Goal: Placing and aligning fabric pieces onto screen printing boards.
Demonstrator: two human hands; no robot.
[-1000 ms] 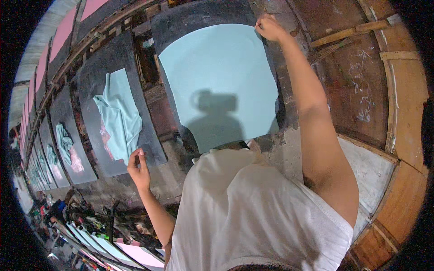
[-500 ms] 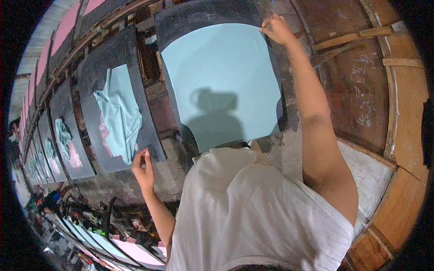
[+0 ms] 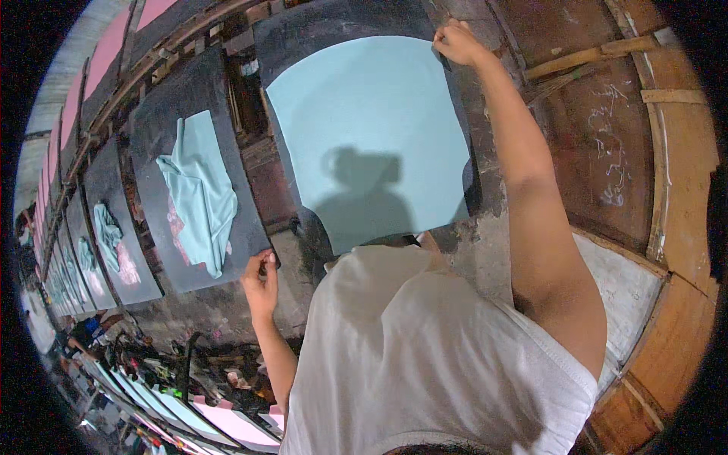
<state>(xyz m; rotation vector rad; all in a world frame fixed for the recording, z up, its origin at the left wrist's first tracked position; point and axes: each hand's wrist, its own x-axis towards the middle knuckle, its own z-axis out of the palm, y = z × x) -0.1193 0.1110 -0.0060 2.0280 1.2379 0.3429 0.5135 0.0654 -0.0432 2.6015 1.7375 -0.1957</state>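
A pale blue fabric panel (image 3: 371, 98) lies flat on a dark board (image 3: 341, 19), with a shadow cast on it. My right hand (image 3: 449, 44) pinches the panel's upper right corner. My left hand (image 3: 260, 269) has thumb and forefinger closed beside the lower corner of the adjacent dark board (image 3: 144, 129); whether anything is between them is unclear. On that board lies crumpled blue fabric (image 3: 201, 189) over a pink patch.
More boards (image 3: 110, 167) with bunched blue fabric run leftward, pink panels (image 3: 106, 57) above. A co-worker (image 3: 95, 330) is at the lower left, near racks of blue and pink pieces (image 3: 227, 421). Wooden panels (image 3: 679, 189) stand on the right.
My left hand has moved rightward, away from the crumpled fabric to beside the board's corner. My right hand stays at the panel's upper corner, shifted slightly.
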